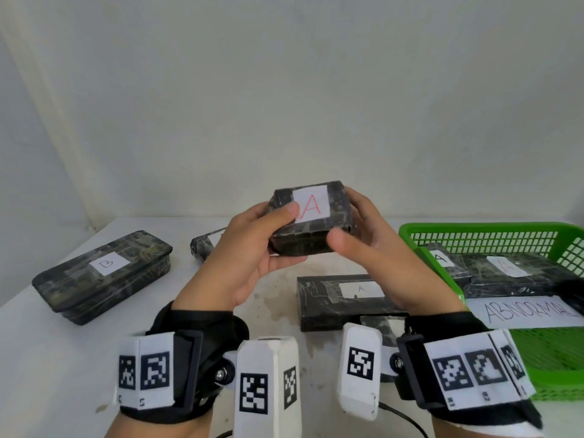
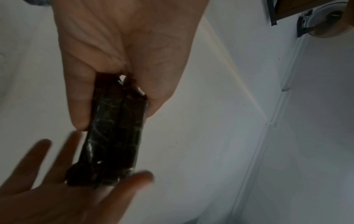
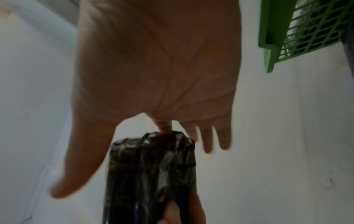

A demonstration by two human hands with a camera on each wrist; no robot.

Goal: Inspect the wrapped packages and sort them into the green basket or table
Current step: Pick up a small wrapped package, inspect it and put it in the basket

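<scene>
I hold a small dark wrapped package (image 1: 303,245) with a white label bearing a red "A" up above the table. My left hand (image 1: 252,248) grips its left end, thumb on top by the label and fingers underneath. In the left wrist view the package (image 2: 114,128) sits between the thumb and fingers of the left hand (image 2: 124,45). My right hand (image 1: 379,257) is at the package's right end with straight fingers. The right wrist view shows that right hand (image 3: 157,68) with its thumb splayed clear and one finger touching the package (image 3: 151,174). The green basket (image 1: 474,227) stands at the right.
In the basket lie two wrapped packages (image 1: 505,270) marked "A", with a paper sign (image 1: 531,311) reading "ABNORMAL" on its front wall. On the white table (image 1: 47,358) lie a long package marked "B" (image 1: 104,273), a flat box marked "A" (image 1: 341,298) and a small package (image 1: 205,245) behind my left hand.
</scene>
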